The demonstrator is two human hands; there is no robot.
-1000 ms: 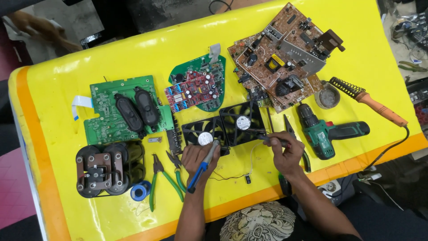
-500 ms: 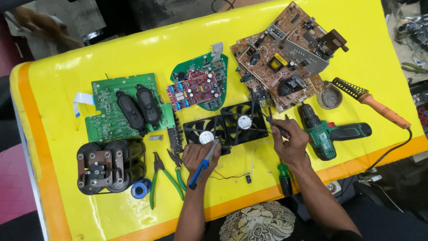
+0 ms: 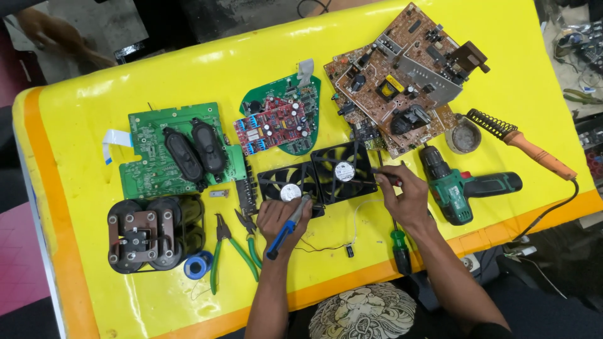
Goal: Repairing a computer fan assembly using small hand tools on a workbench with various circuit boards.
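Left hand wrapped around a blue-handled screwdriver, fingers curled tight on the handle, tip at the hub of the left one of two black square cooling fans lying side by side mid-surface. Right hand at the right fan's edge, fingers pinching a thin red-tipped probe. Green-handled pliers just left of the left hand on the yellow surface; green cordless drill just right.
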